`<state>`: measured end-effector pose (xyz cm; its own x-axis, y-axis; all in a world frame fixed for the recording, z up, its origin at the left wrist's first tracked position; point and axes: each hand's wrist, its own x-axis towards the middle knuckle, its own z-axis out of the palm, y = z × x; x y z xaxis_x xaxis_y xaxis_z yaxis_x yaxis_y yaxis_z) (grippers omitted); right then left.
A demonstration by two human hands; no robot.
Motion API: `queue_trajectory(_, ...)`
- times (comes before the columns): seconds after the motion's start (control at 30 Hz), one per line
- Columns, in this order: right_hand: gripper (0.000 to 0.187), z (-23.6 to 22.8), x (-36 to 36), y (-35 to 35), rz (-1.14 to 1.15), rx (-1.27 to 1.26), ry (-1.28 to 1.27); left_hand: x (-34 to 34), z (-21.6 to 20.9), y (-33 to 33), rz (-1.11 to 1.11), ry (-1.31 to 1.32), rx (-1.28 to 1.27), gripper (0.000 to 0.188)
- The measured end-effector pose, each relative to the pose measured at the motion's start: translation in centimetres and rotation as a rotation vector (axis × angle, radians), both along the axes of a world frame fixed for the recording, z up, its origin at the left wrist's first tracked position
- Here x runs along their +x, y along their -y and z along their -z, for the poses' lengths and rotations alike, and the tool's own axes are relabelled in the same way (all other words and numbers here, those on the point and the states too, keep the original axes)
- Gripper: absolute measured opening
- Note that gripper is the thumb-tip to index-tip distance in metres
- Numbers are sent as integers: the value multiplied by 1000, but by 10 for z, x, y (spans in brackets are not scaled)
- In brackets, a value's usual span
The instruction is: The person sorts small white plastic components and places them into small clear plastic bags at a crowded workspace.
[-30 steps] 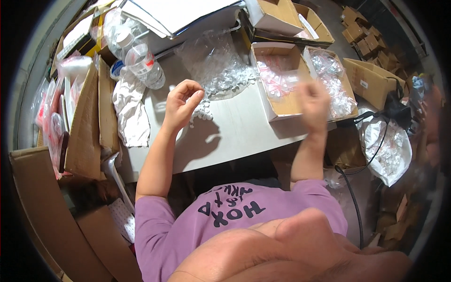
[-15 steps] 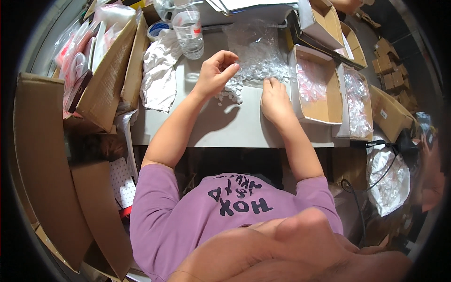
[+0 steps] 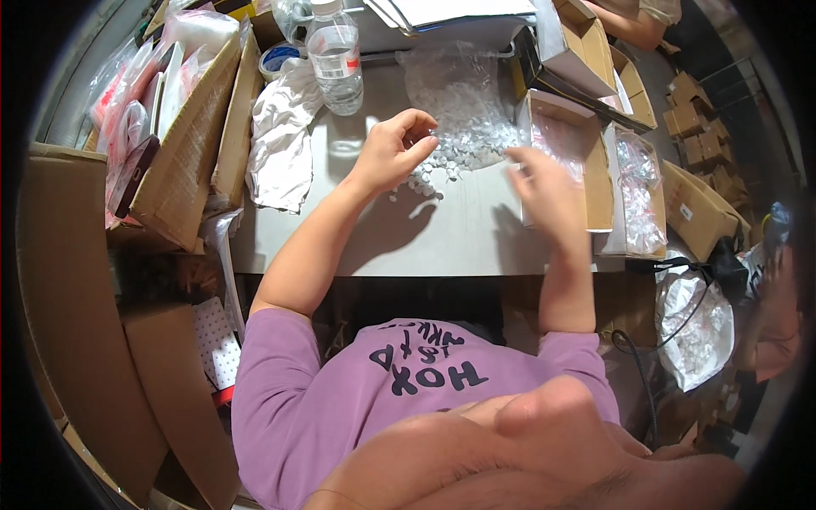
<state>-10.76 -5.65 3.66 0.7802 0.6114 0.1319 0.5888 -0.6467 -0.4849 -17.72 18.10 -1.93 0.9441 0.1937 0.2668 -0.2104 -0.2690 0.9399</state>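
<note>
Small whitish pieces [image 3: 422, 181] lie in a loose heap on the grey tabletop [image 3: 323, 246], too small to name. More of them fill the mouth of a clear plastic bag [image 3: 450, 72] lying flat behind. My left hand [image 3: 393, 151] hovers at the heap's left edge, fingers curved and thumb apart, with nothing visible between them. To the right of the heap, my right hand [image 3: 544, 191] is smeared by motion beside an open cardboard box [image 3: 599, 195] holding small clear bags with red edges [image 3: 557, 140]. Whether its fingers hold anything is hidden by the blur.
A water bottle [image 3: 336, 64] and a crumpled white cloth [image 3: 285, 140] stand left of the heap. Cardboard boxes with plastic bags [image 3: 183, 144] flank the left side. Another box of filled clear bags [image 3: 642, 187] is at right. A co-worker's arm [image 3: 629, 25] shows at the far right.
My right hand has left the bag's edge and moved right, toward the open box. My left hand stays near the heap. The whole view has shifted slightly.
</note>
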Motion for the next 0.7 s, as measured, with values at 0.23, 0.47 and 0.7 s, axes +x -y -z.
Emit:
queue_trajectory(0.23,24,15,77,52,226,-618,77,4,-4,3,35,-36,38,24)
queue_trajectory(0.47,18,12,76,59,285,-354,109,2,-2,2,18,-9,28,25)
queue_trajectory(0.7,34,27,79,65,106,-473,20,2,-6,1,40,-1,18,24)
